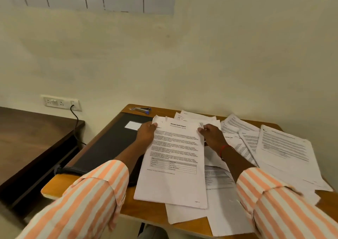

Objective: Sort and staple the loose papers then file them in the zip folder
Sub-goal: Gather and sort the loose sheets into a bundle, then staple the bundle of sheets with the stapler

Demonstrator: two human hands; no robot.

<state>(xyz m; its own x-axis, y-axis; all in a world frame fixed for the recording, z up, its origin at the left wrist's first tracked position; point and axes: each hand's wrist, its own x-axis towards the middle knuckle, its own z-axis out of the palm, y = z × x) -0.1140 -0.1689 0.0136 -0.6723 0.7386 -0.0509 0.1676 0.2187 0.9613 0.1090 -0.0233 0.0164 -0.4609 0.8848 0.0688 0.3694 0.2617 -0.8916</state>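
Now both hands hold one printed page up over the bench (62, 183). It is the report page (173, 165), with the words "Sample Health Report" at its top and a small table of boxes lower down. The left hand (146, 134) grips its top left corner, with the thumb on top of the paper and the other fingers hidden under it. The right hand (212, 136) pinches the top right edge, with its fingers curled round the paper. More sheet edges stick out behind the top of the page, but I cannot tell if the hands hold those too.

The bottom of the page rests on other sheets near the front edge of the bench. Many loose papers (285, 151) lie spread out to the right, one over another, and some hang over the front edge.

The black zip folder (109, 143) lies flat on the left part of the bench, just beside the page, with a white label (133, 125) on it. The stapler (140, 109) lies at the back of the bench, near the wall, behind the folder.

Both arms wear orange and white striped sleeves (95, 198). A red thread (225, 148) goes round the right wrist. A wall socket (60, 102) with a black cord sits to the left.
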